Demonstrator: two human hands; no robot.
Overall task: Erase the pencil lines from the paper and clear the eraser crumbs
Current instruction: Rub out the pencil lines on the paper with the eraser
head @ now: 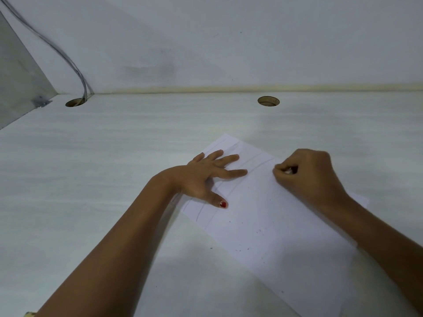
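Paper: one white sheet (pixel 274 213) lies flat on the counter (pixel 114 179), turned at an angle to me, one corner pointing away and the near end running out of view at the bottom right.
Pencil lines: faint grey curved strokes (pixel 258 160) cross the far-left part of the sheet; several pass under and beside my left hand.
Eraser: a small whitish piece (pixel 288 170), mostly hidden, showing only between my right thumb and curled fingers; I cannot tell whether its tip meets the paper.
Crumbs: small dark specks (pixel 258 231) are scattered over the middle and near part of the sheet, with a few on the counter just beside its left edge.
Right hand: my right hand (pixel 311 177) sits at the far-right edge of the sheet, its fingers (pixel 280 173) curled tight and pinching the eraser.
Left hand: my left hand (pixel 206 177) lies palm down on the far-left part of the sheet, fingers (pixel 235 172) straight and spread apart, pressing the paper; the thumb points toward me and carries red polish.
Counter: pale, with a light grain.
Holes: two round openings, one far left (pixel 76 102) and one far centre (pixel 268 101), both well apart from the sheet.
Cable: a grey lead (pixel 68 58) runs down the wall (pixel 229 42) into the left hole.
Wall: plain, pale, smudged near the middle.
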